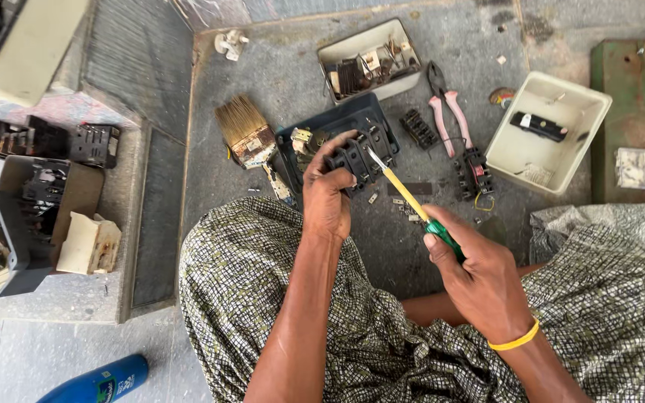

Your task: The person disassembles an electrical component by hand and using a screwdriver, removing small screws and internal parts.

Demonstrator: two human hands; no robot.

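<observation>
My left hand [328, 195] grips a black electrical block [360, 158] and holds it up over the concrete floor. My right hand [473, 270] is closed around the green handle of a screwdriver [410, 198] with a yellow shaft. Its metal tip touches the top of the black block. A yellow band circles my right wrist. Just behind the block lies a dark blue tray [337, 121] with small parts in it.
A worn paintbrush [245, 132] lies left of the tray. Pink-handled pliers [446, 112], two black terminal blocks [418, 128], a white open box [546, 134] and a cream box of parts [371, 61] sit beyond. Black parts are stacked at the left [31, 201]. A blue bottle [98, 382] lies bottom left.
</observation>
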